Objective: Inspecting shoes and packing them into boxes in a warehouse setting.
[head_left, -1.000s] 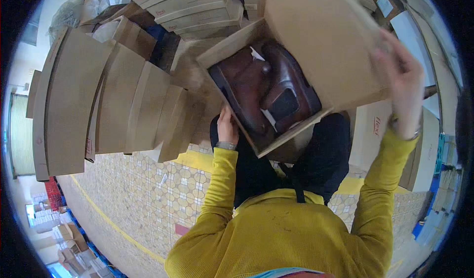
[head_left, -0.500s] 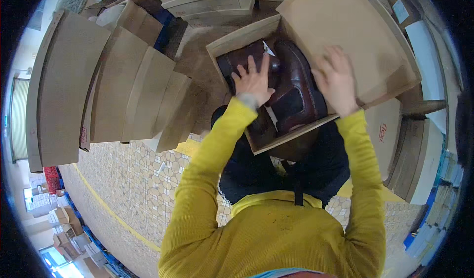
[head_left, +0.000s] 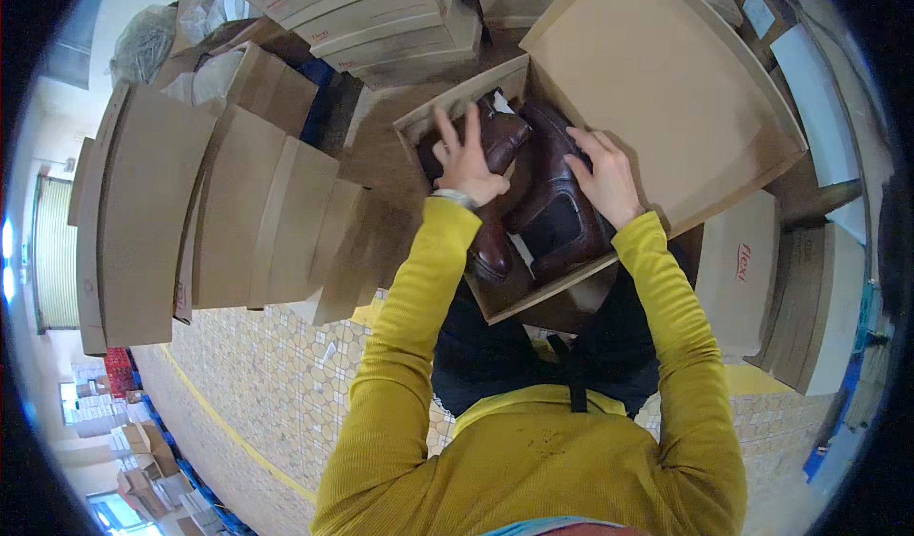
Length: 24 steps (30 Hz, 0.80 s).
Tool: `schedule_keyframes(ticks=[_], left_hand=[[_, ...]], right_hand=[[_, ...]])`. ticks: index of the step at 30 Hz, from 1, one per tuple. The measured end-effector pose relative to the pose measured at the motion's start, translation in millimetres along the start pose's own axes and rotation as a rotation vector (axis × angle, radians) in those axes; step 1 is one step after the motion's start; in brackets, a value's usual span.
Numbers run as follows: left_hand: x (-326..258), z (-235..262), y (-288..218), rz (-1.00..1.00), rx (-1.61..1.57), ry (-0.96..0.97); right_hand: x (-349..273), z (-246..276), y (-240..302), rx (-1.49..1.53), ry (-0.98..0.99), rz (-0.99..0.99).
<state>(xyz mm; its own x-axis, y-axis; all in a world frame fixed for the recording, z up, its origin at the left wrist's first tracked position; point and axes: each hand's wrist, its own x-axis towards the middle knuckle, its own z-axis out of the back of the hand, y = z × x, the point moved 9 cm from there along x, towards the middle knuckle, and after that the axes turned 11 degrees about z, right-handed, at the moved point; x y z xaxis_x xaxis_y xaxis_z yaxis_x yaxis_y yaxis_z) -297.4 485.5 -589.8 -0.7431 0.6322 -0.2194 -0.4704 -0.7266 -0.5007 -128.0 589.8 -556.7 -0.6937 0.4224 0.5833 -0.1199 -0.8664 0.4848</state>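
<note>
A pair of dark brown leather ankle boots lies in an open cardboard shoebox (head_left: 509, 313) above my lap. The left boot (head_left: 492, 250) has a white tag near its top, and my left hand (head_left: 465, 169) rests over it with fingers spread. Beside it, the right boot (head_left: 550, 176) shows a black elastic side panel. My right hand (head_left: 609, 182) reaches in over the box's right side, its slightly bent fingers on that boot's outer edge and the thumb apart. Attached to the box, the lid (head_left: 666, 79) is folded back to the far right.
Large cardboard boxes (head_left: 157, 222) stand in a row at the left. More shoeboxes (head_left: 381, 22) are stacked at the back, and others (head_left: 741, 274) stand close by my right arm. Patterned floor tiles (head_left: 276, 355) with a yellow line lie below.
My right hand has moved left from in front of the lid onto the right boot. My left hand has shifted slightly down and left, and the left boot lies differently, its toe now showing.
</note>
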Motion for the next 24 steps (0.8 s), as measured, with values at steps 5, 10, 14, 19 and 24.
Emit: schedule_keyframes(ticks=[5,10,14,19,24], left_hand=[[-3,61,24,-0.202,-0.326,-0.146],[-58,73,-5,-0.261,-0.812,0.014],[-15,60,-29,-0.119,-0.672,-0.077],[-44,28,-13,0.071,-0.546,-0.132],[-56,-5,5,-0.079,-0.845,-0.254]], right_hand=[[-3,18,-14,0.304,-0.082,-0.188],[-3,32,-7,0.321,-0.168,-0.179],[-9,40,2,0.215,-0.137,-0.114],[-7,39,17,0.215,-0.161,-0.079],[-14,34,26,0.224,-0.149,-0.091]])
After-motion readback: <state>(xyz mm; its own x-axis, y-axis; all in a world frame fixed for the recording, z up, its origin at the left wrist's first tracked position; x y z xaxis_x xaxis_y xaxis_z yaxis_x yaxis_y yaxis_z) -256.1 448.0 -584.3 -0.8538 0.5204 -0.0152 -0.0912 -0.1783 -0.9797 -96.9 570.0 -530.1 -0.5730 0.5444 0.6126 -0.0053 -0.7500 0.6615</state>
